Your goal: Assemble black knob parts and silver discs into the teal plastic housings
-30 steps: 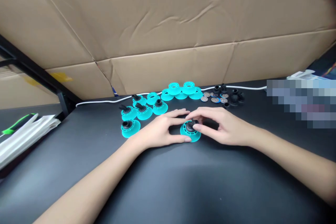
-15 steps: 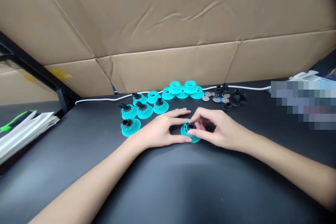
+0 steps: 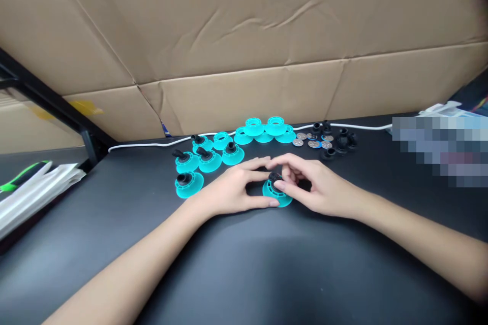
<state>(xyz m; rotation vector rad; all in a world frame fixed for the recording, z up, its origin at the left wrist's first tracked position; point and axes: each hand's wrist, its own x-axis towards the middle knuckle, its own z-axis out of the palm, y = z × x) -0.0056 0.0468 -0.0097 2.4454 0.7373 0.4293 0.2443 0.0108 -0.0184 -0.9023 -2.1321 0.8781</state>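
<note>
A cyan plastic disc (image 3: 275, 194) with a black knob (image 3: 274, 178) in its centre lies on the black table (image 3: 244, 264). My left hand (image 3: 232, 190) rests flat beside it, thumb and forefinger steadying its left rim. My right hand (image 3: 316, 185) pinches the black knob from the right. Left of my hands stand several cyan discs with black knobs fitted (image 3: 198, 160). Behind them sit bare cyan discs (image 3: 263, 129), partly stacked. Small round metal plates (image 3: 310, 140) and loose black knobs (image 3: 339, 142) lie behind my right hand.
A creased cardboard wall (image 3: 244, 51) closes off the back. A white cable (image 3: 152, 144) runs along its foot. White strips with a green-and-black tool (image 3: 30, 188) lie at the far left by a black frame bar (image 3: 49, 104). A blurred patch covers the right edge.
My right hand's fingers have shifted around the black knob, from covering it to pinching it with fingers curled. My left hand and the disc have stayed in place.
</note>
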